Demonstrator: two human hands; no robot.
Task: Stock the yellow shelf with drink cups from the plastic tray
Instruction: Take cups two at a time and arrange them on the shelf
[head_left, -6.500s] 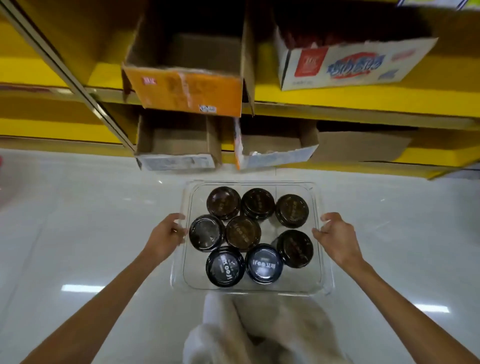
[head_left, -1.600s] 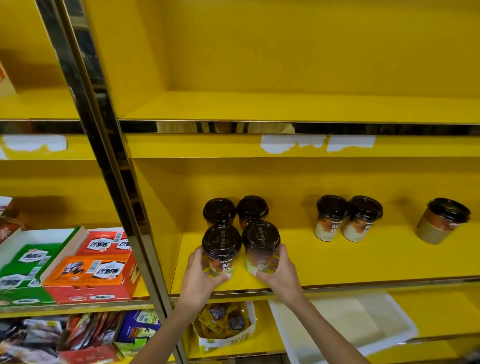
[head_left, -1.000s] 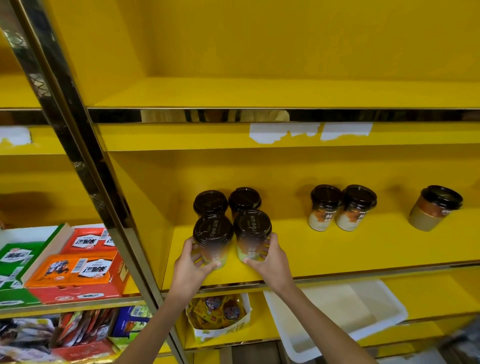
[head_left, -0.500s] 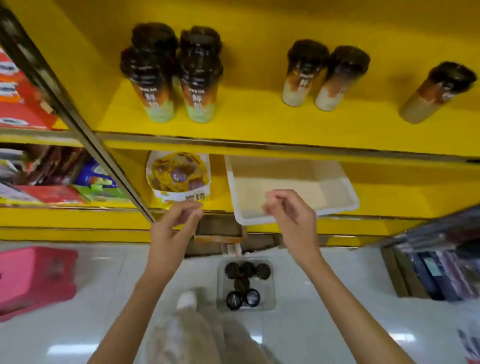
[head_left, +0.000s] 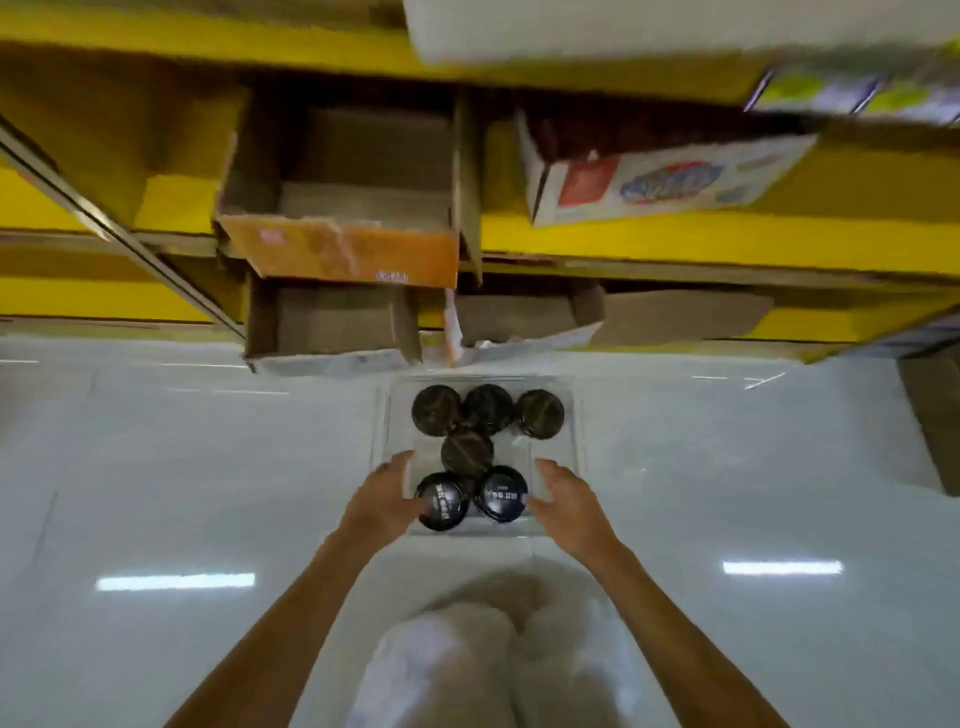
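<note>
Glossy pale floor (head_left: 182, 467) carries the plastic tray (head_left: 567, 441); cardboard boxes (head_left: 332, 332) perhaps too.

This is a shop aisle, a small grocery by the look of it: long yellow shelves (head_left: 675, 244) on a slanting metal upright (head_left: 119, 228) carry cut-open cardboard cartons (head_left: 337, 249), and beside them a white carton (head_left: 665, 179) with bright printed branding. The pale glossy floor (head_left: 156, 467) mirrors strip lights, and a clear plastic tray (head_left: 576, 441) of black-lidded drink cups (head_left: 488, 408) sits on it just before the lowest shelf
</note>
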